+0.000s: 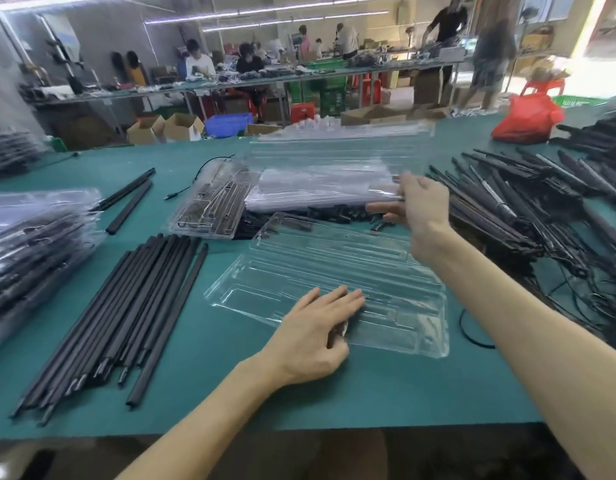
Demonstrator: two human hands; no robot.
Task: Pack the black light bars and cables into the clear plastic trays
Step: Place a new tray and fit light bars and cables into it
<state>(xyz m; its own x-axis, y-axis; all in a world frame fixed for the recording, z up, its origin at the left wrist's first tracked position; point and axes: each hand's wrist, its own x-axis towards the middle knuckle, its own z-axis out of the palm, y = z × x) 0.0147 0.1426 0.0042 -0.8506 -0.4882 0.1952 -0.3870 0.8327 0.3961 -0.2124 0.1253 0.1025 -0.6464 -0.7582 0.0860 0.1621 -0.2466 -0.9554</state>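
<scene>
An empty clear plastic tray (337,271) lies on the green table in front of me. My left hand (317,330) rests flat on its near left part, fingers straight, with something small and dark under the palm. My right hand (415,202) reaches over to the stack of clear trays (320,188) behind and pinches the right edge of the top one. A row of black light bars (119,317) lies to the left. A tangled heap of black bars with cables (528,209) lies to the right.
Packed trays (32,244) are stacked at the left edge. One filled tray (209,202) sits left of the stack, two loose bars (129,199) beyond it. A red bag (528,119) lies far right. People work at benches behind the table.
</scene>
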